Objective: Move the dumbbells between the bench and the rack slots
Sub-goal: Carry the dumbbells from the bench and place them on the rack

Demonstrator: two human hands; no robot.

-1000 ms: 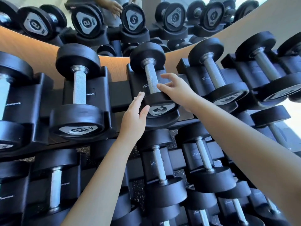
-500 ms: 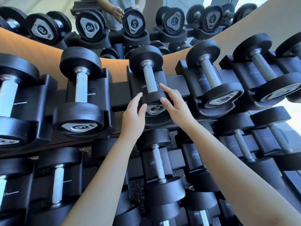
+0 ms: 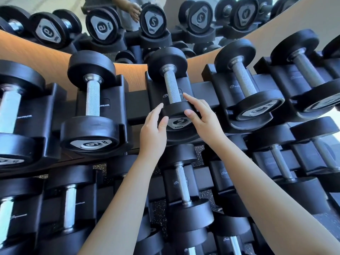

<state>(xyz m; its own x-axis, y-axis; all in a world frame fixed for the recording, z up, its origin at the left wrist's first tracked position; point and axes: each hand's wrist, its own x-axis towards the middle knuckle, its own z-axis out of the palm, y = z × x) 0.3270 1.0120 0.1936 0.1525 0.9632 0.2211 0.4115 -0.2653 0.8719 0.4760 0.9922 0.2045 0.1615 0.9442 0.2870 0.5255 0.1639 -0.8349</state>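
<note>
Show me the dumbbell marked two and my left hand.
Black round-headed dumbbell marked 2 (image 3: 172,87): head view, knurled steel handle.
Left hand (image 3: 153,133): head view, back of hand.

Indoor gym corner. Wall mirror (image 3: 55,3) across the top of the view, bowed by the wide lens; pale, washed-out reflection in its upper left corner. Directly below the mirror, band of warm orange-brown wood-grain panel (image 3: 36,50), sweeping from the left edge down to centre and up again to the top right corner. Low in the view, black rubber floor (image 3: 158,207) with fine white speckles, seen only through narrow gaps. Blown-out white daylight (image 3: 336,115) at the right edge, source out of view. Bright, even lighting overall, soft highlights. Outer edges of the view smeared with blur.
</note>
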